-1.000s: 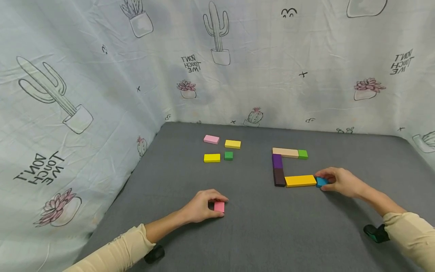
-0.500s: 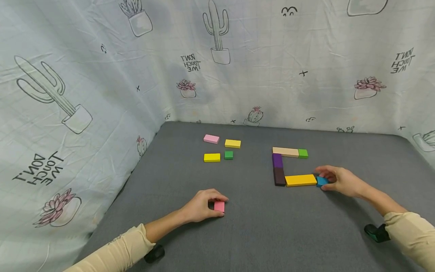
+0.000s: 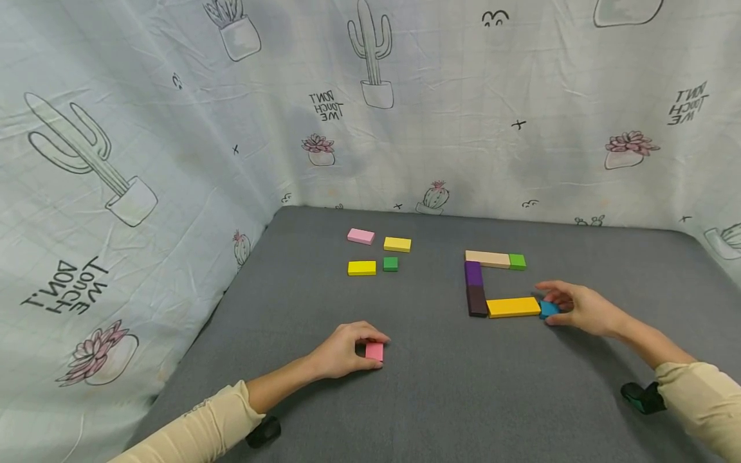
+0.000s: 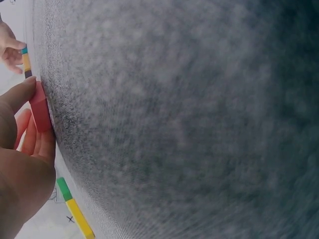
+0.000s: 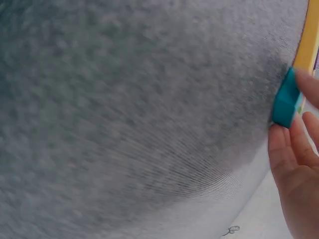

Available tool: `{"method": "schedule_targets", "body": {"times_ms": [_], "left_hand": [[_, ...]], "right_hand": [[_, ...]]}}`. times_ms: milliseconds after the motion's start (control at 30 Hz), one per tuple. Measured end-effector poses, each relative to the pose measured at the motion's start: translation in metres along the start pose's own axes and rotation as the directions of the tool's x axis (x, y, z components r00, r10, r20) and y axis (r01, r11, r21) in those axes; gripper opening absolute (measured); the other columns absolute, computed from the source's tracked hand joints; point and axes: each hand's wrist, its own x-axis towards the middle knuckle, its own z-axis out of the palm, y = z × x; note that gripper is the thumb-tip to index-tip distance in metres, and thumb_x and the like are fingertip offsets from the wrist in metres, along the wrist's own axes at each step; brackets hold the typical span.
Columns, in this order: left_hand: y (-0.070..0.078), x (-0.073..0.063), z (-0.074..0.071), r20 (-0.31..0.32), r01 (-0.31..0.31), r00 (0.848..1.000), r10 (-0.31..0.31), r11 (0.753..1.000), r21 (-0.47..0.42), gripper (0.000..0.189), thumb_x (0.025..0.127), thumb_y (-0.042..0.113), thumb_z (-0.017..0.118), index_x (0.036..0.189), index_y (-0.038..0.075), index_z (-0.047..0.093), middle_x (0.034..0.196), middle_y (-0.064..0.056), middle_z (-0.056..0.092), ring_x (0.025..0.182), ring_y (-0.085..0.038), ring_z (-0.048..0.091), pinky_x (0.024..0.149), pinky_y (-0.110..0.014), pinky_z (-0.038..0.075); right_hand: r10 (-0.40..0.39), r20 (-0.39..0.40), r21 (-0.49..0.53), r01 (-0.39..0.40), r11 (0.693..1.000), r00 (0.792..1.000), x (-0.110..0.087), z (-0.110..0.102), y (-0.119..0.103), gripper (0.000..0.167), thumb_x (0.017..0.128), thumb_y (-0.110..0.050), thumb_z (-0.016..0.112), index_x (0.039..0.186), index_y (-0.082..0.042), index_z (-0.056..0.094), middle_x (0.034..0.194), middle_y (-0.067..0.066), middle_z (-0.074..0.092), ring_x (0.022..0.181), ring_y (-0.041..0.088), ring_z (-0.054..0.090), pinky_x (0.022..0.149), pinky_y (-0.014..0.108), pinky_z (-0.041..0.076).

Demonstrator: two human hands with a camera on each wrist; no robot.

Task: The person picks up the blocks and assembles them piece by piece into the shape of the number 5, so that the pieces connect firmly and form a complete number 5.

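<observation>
My left hand [image 3: 345, 352] pinches a small pink block [image 3: 374, 352] between thumb and fingers, low on the grey tabletop. In the left wrist view the same pink block [image 4: 41, 107] shows its side between thumb and fingertips. On the right, my right hand [image 3: 587, 310] holds a small blue block [image 3: 548, 309] at the right end of a long orange-yellow block [image 3: 513, 307]. That yellow block adjoins a dark brown block [image 3: 477, 301]. Above it come a purple block [image 3: 473, 273], a beige block [image 3: 487, 259] and a light green block [image 3: 518, 262], forming a C-like outline.
Toward the back left lie a light pink block [image 3: 361, 236], a yellow block [image 3: 397, 244], a brighter yellow block [image 3: 361, 268] and a green block [image 3: 390, 264]. A cactus-print cloth [image 3: 451, 116] hangs behind and left of the grey table [image 3: 440, 399].
Both hands stay in place, gripping the same blocks. The right index finger seems slightly more extended over the blue block; the view shifts only a little.
</observation>
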Motion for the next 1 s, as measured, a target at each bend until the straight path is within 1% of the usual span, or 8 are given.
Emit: {"method": "schedule_targets", "body": {"times_ms": [100, 200, 367, 500, 633, 767, 900, 1000], "left_hand": [[0.000, -0.001, 0.000, -0.003, -0.003, 1.000, 0.003, 1.000, 0.007, 0.037, 0.077, 0.011, 0.081, 0.112, 0.007, 0.069, 0.105, 0.001, 0.064, 0.095, -0.010, 0.056, 0.081, -0.025, 0.047], [0.000, -0.001, 0.000, -0.004, -0.007, 1.000, 0.007, 1.000, 0.006, 0.037, 0.077, 0.011, 0.081, 0.112, 0.006, 0.069, 0.105, 0.000, 0.064, 0.095, -0.010, 0.056, 0.080, -0.025, 0.047], [0.000, 0.000, -0.001, 0.000, 0.000, 1.000, 0.000, 1.000, -0.011, 0.037, 0.078, 0.011, 0.080, 0.112, 0.006, 0.069, 0.105, 0.000, 0.064, 0.094, -0.010, 0.056, 0.080, -0.024, 0.048], [-0.001, 0.000, -0.001, 0.002, 0.001, 1.000, -0.001, 1.000, -0.022, 0.037, 0.078, 0.010, 0.080, 0.112, 0.005, 0.069, 0.105, 0.000, 0.064, 0.093, -0.009, 0.056, 0.080, -0.024, 0.048], [-0.001, 0.000, -0.001, 0.002, 0.002, 1.000, -0.001, 1.000, -0.029, 0.037, 0.078, 0.010, 0.080, 0.112, 0.005, 0.069, 0.105, -0.001, 0.064, 0.093, -0.009, 0.056, 0.080, -0.024, 0.048], [-0.001, 0.000, -0.001, -0.003, -0.009, 1.000, 0.009, 1.000, -0.017, 0.037, 0.077, 0.011, 0.081, 0.112, 0.006, 0.069, 0.105, 0.000, 0.064, 0.094, -0.009, 0.056, 0.079, -0.023, 0.047], [-0.001, 0.000, -0.002, -0.006, -0.024, 1.000, 0.024, 1.000, -0.004, 0.037, 0.077, 0.012, 0.081, 0.112, 0.006, 0.069, 0.105, 0.000, 0.065, 0.094, -0.009, 0.056, 0.079, -0.023, 0.047], [-0.001, 0.000, -0.003, -0.006, -0.033, 0.999, 0.033, 0.999, -0.003, 0.037, 0.077, 0.012, 0.081, 0.112, 0.005, 0.069, 0.105, -0.001, 0.065, 0.094, -0.010, 0.056, 0.078, -0.023, 0.047]], "right_hand": [[0.023, 0.015, -0.001, -0.023, 1.000, 1.000, 0.004, -0.008, -0.005, 0.061, 0.083, -0.012, 0.074, 0.131, 0.012, 0.045, 0.109, 0.019, 0.058, 0.100, 0.032, 0.056, 0.083, 0.045, 0.048], [0.051, 0.008, 0.003, -0.051, 0.999, 0.999, 0.009, -0.019, -0.011, 0.057, 0.090, -0.018, 0.068, 0.133, 0.011, 0.043, 0.115, 0.024, 0.056, 0.105, 0.039, 0.052, 0.086, 0.051, 0.044], [0.088, -0.003, 0.026, -0.088, 0.996, 0.996, 0.023, -0.029, -0.024, 0.053, 0.098, -0.024, 0.057, 0.136, 0.009, 0.041, 0.120, 0.025, 0.053, 0.110, 0.040, 0.049, 0.088, 0.054, 0.042], [0.104, 0.002, 0.048, -0.104, 0.993, 0.995, 0.040, -0.025, -0.032, 0.055, 0.099, -0.030, 0.053, 0.138, 0.008, 0.041, 0.121, 0.024, 0.053, 0.110, 0.040, 0.049, 0.088, 0.056, 0.041], [0.137, 0.023, 0.099, -0.139, 0.985, 0.990, 0.059, -0.019, -0.038, 0.061, 0.101, -0.040, 0.045, 0.141, 0.005, 0.038, 0.132, 0.028, 0.046, 0.118, 0.043, 0.044, 0.093, 0.059, 0.036], [0.160, 0.076, 0.218, -0.173, 0.961, 0.984, 0.079, -0.017, -0.045, 0.067, 0.102, -0.045, 0.039, 0.145, 0.005, 0.030, 0.139, 0.030, 0.039, 0.124, 0.046, 0.039, 0.099, 0.060, 0.030], [0.146, 0.114, 0.349, -0.177, 0.920, 0.983, 0.099, -0.016, -0.051, 0.069, 0.102, -0.045, 0.035, 0.144, 0.009, 0.028, 0.139, 0.032, 0.037, 0.128, 0.046, 0.035, 0.103, 0.055, 0.027], [0.124, 0.119, 0.418, -0.163, 0.894, 0.985, 0.113, -0.015, -0.055, 0.069, 0.103, -0.045, 0.032, 0.143, 0.011, 0.028, 0.141, 0.032, 0.034, 0.130, 0.044, 0.033, 0.105, 0.051, 0.026]]}}
